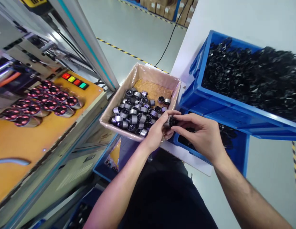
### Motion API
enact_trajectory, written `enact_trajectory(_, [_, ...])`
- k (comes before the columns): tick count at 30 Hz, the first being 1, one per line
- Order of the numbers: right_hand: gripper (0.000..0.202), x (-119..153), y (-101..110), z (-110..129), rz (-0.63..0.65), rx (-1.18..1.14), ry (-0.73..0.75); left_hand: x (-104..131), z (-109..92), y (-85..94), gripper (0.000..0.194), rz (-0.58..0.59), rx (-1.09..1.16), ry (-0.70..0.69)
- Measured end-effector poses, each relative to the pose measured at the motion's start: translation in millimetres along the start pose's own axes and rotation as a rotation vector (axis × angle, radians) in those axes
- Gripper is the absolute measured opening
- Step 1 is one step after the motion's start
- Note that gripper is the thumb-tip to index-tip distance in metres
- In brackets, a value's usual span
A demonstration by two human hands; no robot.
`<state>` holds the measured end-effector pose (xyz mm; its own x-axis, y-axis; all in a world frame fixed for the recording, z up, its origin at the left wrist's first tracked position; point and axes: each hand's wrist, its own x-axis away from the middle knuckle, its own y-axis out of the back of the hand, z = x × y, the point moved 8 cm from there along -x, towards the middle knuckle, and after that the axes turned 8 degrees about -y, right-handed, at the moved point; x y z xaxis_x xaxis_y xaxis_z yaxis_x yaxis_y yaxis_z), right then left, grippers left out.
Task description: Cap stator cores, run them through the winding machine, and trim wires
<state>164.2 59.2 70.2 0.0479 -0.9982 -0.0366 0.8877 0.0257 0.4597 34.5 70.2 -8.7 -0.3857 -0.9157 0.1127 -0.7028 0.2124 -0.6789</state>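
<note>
Step in hand: we judged it to be two-handed handling of one small silver-and-black part (170,121), at the near right corner of the lined box (125,83).
Left hand (157,130): its grip was closed around the part's silver side.
Right hand (206,136): its grip was pinched on the black end; whether that end was a separate piece, we could not tell.
Next move: by our judgement, it called for steady fingertips and both ends kept in line.
Ringed parts (133,119): we saw several dozen, too overlapped for exact counting, in the one lined box at 10 o'clock from the held part.
Blue bins: we counted two on the right, the upper (234,114) at 2 o'clock, the lower (244,152) at 4 o'clock.
Black pieces (253,73): uncountable, heaped in the upper bin.
Copper-wound cylinders (63,110): about a dozen, at 9 o'clock on the orange worktop (21,143).
Coloured squares (77,82): four, between 9 and 10 o'clock.
</note>
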Motion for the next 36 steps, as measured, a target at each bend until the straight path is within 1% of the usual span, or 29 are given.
enact_trajectory(2, [0.026, 1, 1, 3, -0.012, -0.004, 0.026, 0, 0, -0.6, 0.045, 0.02, -0.01, -0.013])
enact_trajectory(6, [0.026, 3, 5, 15, -0.045, 0.077, 0.135, 0, 1, -1.8, 0.051, 0.061, -0.039, -0.042])
enact_trajectory(10, [0.028, 5, 4, 17, -0.028, 0.065, 0.11, 2, -1, -3.5, 0.054, 0.074, -0.075, -0.047])
enact_trajectory(11, [0.027, 6, 3, 20, -0.035, 0.087, 0.126, 2, -2, -4.1, 0.053, 0.079, -0.081, -0.044])
enact_trajectory(15, [0.023, 12, 1, 35, -0.087, 0.246, 0.274, 3, -2, -3.9, 0.055, 0.091, -0.1, -0.041])
enact_trajectory(17, [0.022, 10, -2, 33, -0.057, 0.249, 0.262, 4, 0, -2.9, 0.056, 0.099, -0.127, -0.055])
enact_trajectory(20, [0.024, 6, -4, 22, 0.009, 0.168, 0.194, 5, 1, -2.4, 0.056, 0.117, -0.215, -0.105])
enact_trajectory(22, [0.033, 7, -5, 18, 0.037, 0.16, 0.213, 7, -9, -2.1, 0.052, 0.136, -0.364, -0.205])
enact_trajectory(24, [0.047, 15, -2, 16, 0.02, 0.201, 0.271, 11, -30, 2.4, 0.047, 0.13, -0.612, -0.341])
enact_trajectory(25, [0.052, 22, 2, 13, -0.013, 0.23, 0.291, 14, -44, 7.9, 0.044, 0.101, -0.766, -0.412])
enact_trajectory(26, [0.054, 29, 6, 8, -0.057, 0.258, 0.291, 16, -59, 15.3, 0.041, 0.057, -0.929, -0.475])
enact_trajectory(28, [0.048, 47, 12, -9, -0.136, 0.309, 0.238, 18, -87, 33.2, 0.033, -0.04, -1.266, -0.541])
enact_trajectory(30, [0.042, 65, 13, -32, -0.157, 0.356, 0.169, 15, -104, 49.1, 0.027, -0.081, -1.565, -0.508])
enact_trajectory(32, [0.037, 81, 8, -52, -0.125, 0.403, 0.152, 10, -110, 58.6, 0.03, -0.11, -1.759, -0.441])
enact_trajectory(33, [0.032, 87, 5, -59, -0.098, 0.426, 0.167, 8, -110, 58.7, 0.034, -0.131, -1.809, -0.432])
enact_trajectory(34, [0.027, 92, 2, -64, -0.07, 0.447, 0.19, 7, -109, 55.2, 0.038, -0.152, -1.832, -0.445])
enact_trajectory(36, [0.021, 98, 0, -69, -0.029, 0.466, 0.239, 8, -101, 41.2, 0.04, -0.159, -1.827, -0.498])
